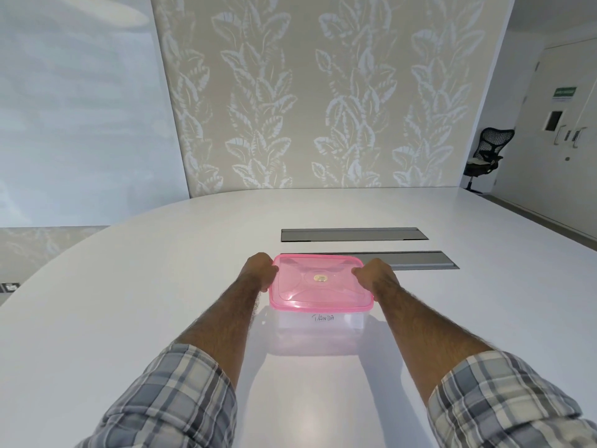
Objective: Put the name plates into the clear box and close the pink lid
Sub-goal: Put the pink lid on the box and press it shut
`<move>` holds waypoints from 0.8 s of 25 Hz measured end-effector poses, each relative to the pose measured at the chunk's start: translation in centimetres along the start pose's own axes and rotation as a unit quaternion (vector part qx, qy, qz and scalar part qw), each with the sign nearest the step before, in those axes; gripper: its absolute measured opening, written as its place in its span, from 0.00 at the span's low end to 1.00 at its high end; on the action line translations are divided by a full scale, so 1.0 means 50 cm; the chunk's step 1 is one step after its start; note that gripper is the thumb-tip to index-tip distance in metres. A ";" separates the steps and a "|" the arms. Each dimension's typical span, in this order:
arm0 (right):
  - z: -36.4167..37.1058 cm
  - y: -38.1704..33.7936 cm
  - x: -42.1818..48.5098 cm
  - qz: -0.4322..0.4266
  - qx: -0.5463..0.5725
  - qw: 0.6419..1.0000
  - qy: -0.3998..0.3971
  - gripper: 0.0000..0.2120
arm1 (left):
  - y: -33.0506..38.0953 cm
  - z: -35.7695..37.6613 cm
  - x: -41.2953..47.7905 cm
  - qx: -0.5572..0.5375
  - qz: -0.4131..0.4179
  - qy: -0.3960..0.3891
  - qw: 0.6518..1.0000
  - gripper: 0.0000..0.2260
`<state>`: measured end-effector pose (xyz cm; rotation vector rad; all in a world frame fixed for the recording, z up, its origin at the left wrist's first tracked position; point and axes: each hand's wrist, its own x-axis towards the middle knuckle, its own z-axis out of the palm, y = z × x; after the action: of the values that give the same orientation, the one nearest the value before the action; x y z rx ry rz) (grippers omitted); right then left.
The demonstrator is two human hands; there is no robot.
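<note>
Resting on the white oval table [129, 318], the clear box [318, 321] sits near the middle of the view, just in front of the nearer of two grey recessed cable hatches. Going from left to right: a small dark floor socket plate [9, 287] shows at the far left edge, below the table rim. The left forearm extends from a rolled plaid sleeve [171, 402] toward the box. The left hand [260, 270] is curled against the left edge of the pink lid [319, 281], fingers bent and pressed onto the rim at the far left corner; the fingertips are partly hidden by the hand itself.

The pink lid lies flat on top of the clear box and covers it fully, with a round gold sticker [319, 278] at its centre. Through the near wall of the box a white name plate [323, 317] with handwritten letters is visible inside.

The right hand [376, 273] mirrors the left, fingers curled and pressing on the right edge of the lid near its far corner. Behind it lies the nearer cable hatch [420, 260], and the farther cable hatch [353, 235] lies beyond that. At the far right stand a black mesh office chair [487, 153] and a white double door [568, 137] with a green sign [564, 92] above it.
</note>
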<state>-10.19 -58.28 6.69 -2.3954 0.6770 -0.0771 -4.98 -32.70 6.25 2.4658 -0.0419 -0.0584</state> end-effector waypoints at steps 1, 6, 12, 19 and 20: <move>0.002 0.001 0.004 0.001 -0.004 1.000 -0.003 0.16 | 0.002 0.001 0.004 0.008 0.000 -0.005 1.000 0.11; 0.012 0.008 0.022 -0.003 -0.010 1.000 -0.004 0.17 | 0.007 0.011 0.015 0.067 0.005 -0.012 0.998 0.11; 0.029 0.003 0.045 -0.009 -0.031 0.999 0.010 0.20 | 0.013 0.036 0.025 0.086 -0.030 0.010 0.996 0.12; 0.080 0.008 0.054 0.010 -0.026 0.996 0.083 0.26 | -0.010 0.106 0.011 0.120 -0.048 0.096 0.987 0.14; 0.084 0.007 0.055 0.005 -0.029 0.996 0.084 0.26 | -0.011 0.106 0.015 0.130 -0.039 0.099 0.986 0.14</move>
<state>-7.08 -57.49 2.85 -2.4602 0.7796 -0.2608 -4.50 -35.60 1.75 2.7204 0.1418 0.1683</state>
